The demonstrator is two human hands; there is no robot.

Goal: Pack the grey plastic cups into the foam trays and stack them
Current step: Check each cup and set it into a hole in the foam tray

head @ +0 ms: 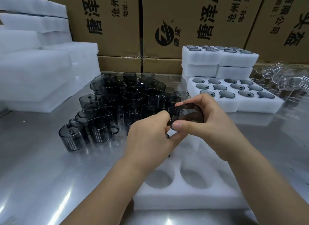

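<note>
A grey see-through cup [191, 113] hangs tilted above the near foam tray [187, 198], its mouth turned towards me. My right hand [207, 122] grips the cup's body, thumb near the handle. My left hand [150, 136] pinches the cup's dark handle. The tray below has round holes; two open ones show beside my forearms. A heap of several grey cups [120, 100] stands on the steel table [41, 166] to the left.
A filled foam tray [234, 105] lies at the right, with a stack of filled trays [217, 60] behind it. Blank foam blocks [36, 74] pile up at the left. Cardboard boxes [184, 15] wall the back. Crumpled clear plastic [280, 77] lies far right.
</note>
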